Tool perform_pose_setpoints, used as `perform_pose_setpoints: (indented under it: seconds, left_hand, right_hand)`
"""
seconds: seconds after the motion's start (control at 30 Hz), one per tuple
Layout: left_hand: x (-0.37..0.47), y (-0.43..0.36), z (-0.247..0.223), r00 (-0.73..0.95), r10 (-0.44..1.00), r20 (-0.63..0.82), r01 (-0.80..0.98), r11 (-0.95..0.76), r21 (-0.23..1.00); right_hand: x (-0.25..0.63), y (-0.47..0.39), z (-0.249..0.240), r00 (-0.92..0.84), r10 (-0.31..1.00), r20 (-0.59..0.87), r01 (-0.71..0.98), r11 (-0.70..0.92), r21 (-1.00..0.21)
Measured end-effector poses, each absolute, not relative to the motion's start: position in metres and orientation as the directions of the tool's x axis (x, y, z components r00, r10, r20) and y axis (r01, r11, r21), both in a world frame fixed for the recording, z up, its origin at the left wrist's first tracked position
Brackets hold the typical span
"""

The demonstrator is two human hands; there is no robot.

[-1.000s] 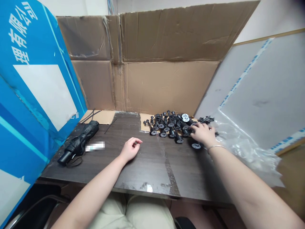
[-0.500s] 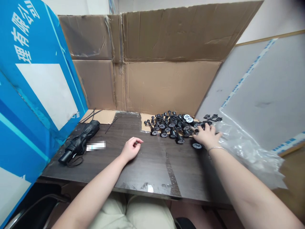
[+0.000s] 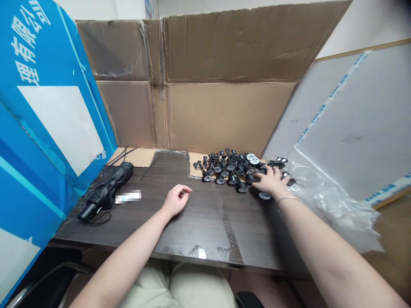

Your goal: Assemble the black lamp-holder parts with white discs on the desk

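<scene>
My left hand (image 3: 176, 201) rests on the dark table, its fingers curled in loosely with nothing visible in them. At the right end of a pile of small black lamp-post-like pieces (image 3: 230, 164), my right hand (image 3: 272, 182) reaches down with its fingers spread. Black lantern-shaped heads (image 3: 278, 162) show just beyond those fingers, and more lie to their right. The palm and fingers hide part of the pieces underneath. A round grey-faced base (image 3: 265, 196) pokes out below the hand. Two pale discs with holes (image 3: 254, 160) lie on top of the pile.
A folded black umbrella (image 3: 107, 192) lies on the table's left, beside a blurred white strip (image 3: 128, 196). Thin black rods (image 3: 122, 156) are behind it. Brown cardboard (image 3: 231, 115) stands at the back, a blue panel (image 3: 64, 51) at left. Clear plastic (image 3: 330, 205) lies at right.
My right hand has shifted slightly left over the pieces. The lantern heads beyond its fingers have moved left and lie differently. My left hand stays where it was.
</scene>
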State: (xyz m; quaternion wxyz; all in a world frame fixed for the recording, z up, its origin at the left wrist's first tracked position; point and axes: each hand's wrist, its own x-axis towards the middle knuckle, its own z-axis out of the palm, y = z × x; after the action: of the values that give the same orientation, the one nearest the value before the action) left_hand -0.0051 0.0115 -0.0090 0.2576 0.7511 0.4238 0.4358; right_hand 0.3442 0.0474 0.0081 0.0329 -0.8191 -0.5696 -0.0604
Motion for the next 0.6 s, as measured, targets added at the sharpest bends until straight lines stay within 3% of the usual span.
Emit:
perform_pose_setpoints:
  seconds: [0.33, 0.6]
  left_hand:
    - [-0.005, 0.011, -0.009, 0.261, 0.86, 0.438, 0.414, -0.51, 0.755]
    - [-0.005, 0.012, -0.01, 0.258, 0.866, 0.428, 0.42, -0.499, 0.758]
  right_hand:
    - [0.35, 0.06, 0.008, 0.297, 0.93, 0.216, 0.952, -0.271, -0.142]
    - [0.35, 0.065, 0.024, 0.365, 0.893, 0.265, 0.915, -0.291, -0.278]
